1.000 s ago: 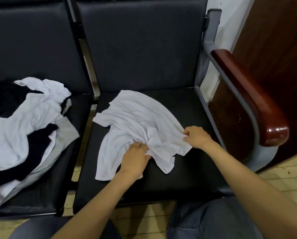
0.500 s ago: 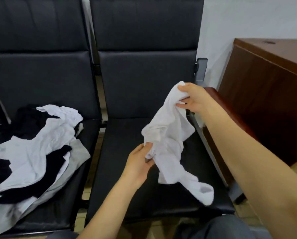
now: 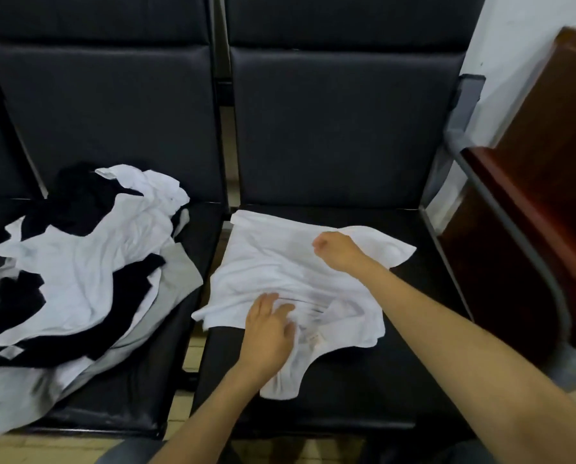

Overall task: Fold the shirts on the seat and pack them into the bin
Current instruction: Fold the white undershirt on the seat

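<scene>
A white shirt (image 3: 273,262) lies spread, still wrinkled, on the black right-hand seat (image 3: 363,396). My left hand (image 3: 269,328) rests flat on its near part by the collar, fingers straight. My right hand (image 3: 333,249) sits on the shirt's far part with its fingers curled into the cloth. On the left-hand seat is a loose pile of white, black and grey shirts (image 3: 79,269). No bin is in view.
A wooden armrest (image 3: 514,222) on a grey metal frame runs along the right side of the seat. A brown wooden cabinet (image 3: 567,105) stands beyond it against the white wall. Tiled floor shows under the seats.
The white shirt, held up in the air between both hands half a second ago, now lies on the seat. My left hand has flattened onto it and my right hand has come down.
</scene>
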Demonstrator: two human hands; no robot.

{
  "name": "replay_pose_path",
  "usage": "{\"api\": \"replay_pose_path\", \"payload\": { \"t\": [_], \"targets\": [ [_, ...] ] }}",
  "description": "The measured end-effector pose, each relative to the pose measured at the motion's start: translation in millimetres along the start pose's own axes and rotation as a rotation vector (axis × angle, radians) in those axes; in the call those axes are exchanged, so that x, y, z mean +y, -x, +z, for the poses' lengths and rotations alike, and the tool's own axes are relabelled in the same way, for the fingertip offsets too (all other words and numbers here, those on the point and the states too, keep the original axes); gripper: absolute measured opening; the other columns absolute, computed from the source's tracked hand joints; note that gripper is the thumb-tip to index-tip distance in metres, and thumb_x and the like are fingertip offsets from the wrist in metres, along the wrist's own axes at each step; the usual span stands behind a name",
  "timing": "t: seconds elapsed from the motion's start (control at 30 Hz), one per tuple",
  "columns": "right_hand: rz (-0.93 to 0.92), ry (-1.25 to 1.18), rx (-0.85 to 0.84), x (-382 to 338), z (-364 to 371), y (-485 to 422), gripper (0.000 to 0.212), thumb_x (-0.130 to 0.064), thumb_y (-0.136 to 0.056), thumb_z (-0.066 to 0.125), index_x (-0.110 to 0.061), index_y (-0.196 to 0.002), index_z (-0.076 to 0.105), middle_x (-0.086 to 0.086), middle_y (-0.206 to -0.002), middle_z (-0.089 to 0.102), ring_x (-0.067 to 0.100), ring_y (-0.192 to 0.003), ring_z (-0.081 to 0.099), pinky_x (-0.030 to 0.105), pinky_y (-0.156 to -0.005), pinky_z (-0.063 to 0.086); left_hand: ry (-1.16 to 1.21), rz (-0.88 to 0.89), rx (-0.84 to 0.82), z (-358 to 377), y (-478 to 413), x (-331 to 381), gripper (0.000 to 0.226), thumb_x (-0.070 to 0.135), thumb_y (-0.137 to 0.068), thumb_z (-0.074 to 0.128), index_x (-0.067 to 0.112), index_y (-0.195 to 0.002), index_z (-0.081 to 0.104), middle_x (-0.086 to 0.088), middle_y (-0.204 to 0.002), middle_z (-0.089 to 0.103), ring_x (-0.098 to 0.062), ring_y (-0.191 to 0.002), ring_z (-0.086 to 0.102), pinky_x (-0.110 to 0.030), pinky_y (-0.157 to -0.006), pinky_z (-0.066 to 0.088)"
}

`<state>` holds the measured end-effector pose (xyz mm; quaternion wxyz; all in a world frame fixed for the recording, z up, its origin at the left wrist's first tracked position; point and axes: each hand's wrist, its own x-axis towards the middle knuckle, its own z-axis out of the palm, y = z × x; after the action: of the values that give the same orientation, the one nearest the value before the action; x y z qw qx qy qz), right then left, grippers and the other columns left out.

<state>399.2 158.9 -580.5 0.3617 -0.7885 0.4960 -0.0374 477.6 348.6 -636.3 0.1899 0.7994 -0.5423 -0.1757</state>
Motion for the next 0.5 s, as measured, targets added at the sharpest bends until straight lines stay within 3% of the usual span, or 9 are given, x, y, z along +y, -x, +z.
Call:
{"api": "replay_pose_path", "payload": {
  "t": [0.07, 0.13, 0.2, 0.27, 0.37, 0.43, 0.5],
  "targets": [
    [-0.034, 0.207, -0.03, 32, 3, 11, 0.03, -0.02, -0.099, 0.044, -0.014, -0.126, 0.055, 0.01, -0.132, 0.051, 0.026, -0.119, 0.05, 0.032, -0.097, 0.042, -0.156, 0.036, -0.139, 6, -8, 5, 0.045, 0.033, -0.099, 0.039, 0.023, -0.143, 0.035, -0.003, -0.155, 0.018, -0.022, -0.144, 0.01, -0.036, -0.117, 0.009],
    [-0.032, 0.377, -0.13, 60, 3, 22, 0.035, -0.027, -0.1, 0.042, -0.018, -0.133, 0.049, 0.007, -0.135, 0.047, 0.026, -0.121, 0.047, 0.035, -0.099, 0.041, -0.258, 0.041, -0.245, 8, -13, 13, 0.046, 0.04, -0.099, 0.036, 0.023, -0.142, 0.037, -0.002, -0.152, 0.027, -0.024, -0.139, 0.022, -0.037, -0.112, 0.019],
    [0.006, 0.476, -0.18, 82, -7, 32, 0.039, -0.032, -0.099, 0.041, -0.022, -0.136, 0.045, 0.002, -0.136, 0.044, 0.024, -0.122, 0.046, 0.031, -0.093, 0.04, -0.226, 0.052, -0.284, 5, -14, 22, 0.04, 0.046, -0.098, 0.036, 0.021, -0.118, 0.059, -0.001, -0.126, 0.054, -0.022, -0.116, 0.048, -0.033, -0.095, 0.037],
    [0.063, 0.524, -0.161, 95, -21, 36, 0.036, -0.035, -0.099, 0.041, -0.02, -0.13, 0.051, 0.002, -0.13, 0.049, 0.023, -0.115, 0.05, 0.028, -0.085, 0.038, -0.09, -0.015, -0.304, -5, -18, 30, 0.044, 0.054, -0.096, 0.037, 0.019, -0.094, 0.064, 0.002, -0.099, 0.062, -0.02, -0.095, 0.058, -0.03, -0.08, 0.044],
    [0.099, 0.509, 0.002, 103, -35, 29, 0.033, -0.034, -0.1, 0.04, -0.013, -0.112, 0.061, 0.006, -0.113, 0.06, 0.023, -0.099, 0.057, 0.031, -0.081, 0.045, -0.077, 0.012, -0.108, -13, -53, 25, 0.036, 0.041, -0.099, 0.04, 0.019, -0.113, 0.063, -0.003, -0.111, 0.061, -0.025, -0.105, 0.057, -0.036, -0.086, 0.047],
    [0.093, 0.477, 0.071, 106, -39, 18, 0.033, -0.032, -0.101, 0.038, -0.012, -0.12, 0.056, 0.009, -0.118, 0.057, 0.026, -0.104, 0.055, 0.036, -0.086, 0.047, -0.037, 0.03, -0.062, -12, -90, 12, 0.029, 0.025, -0.099, 0.04, 0.015, -0.113, 0.065, -0.008, -0.114, 0.058, -0.028, -0.108, 0.054, -0.039, -0.088, 0.047],
    [0.132, 0.505, 0.012, 112, -42, 3, 0.037, -0.034, -0.101, 0.036, -0.013, -0.131, 0.046, 0.011, -0.131, 0.047, 0.029, -0.113, 0.05, 0.039, -0.093, 0.045, -0.061, 0.064, -0.112, -8, -126, 0, 0.03, 0.018, -0.099, 0.039, 0.013, -0.115, 0.064, -0.008, -0.12, 0.056, -0.028, -0.114, 0.051, -0.039, -0.094, 0.044]
  ]
}}
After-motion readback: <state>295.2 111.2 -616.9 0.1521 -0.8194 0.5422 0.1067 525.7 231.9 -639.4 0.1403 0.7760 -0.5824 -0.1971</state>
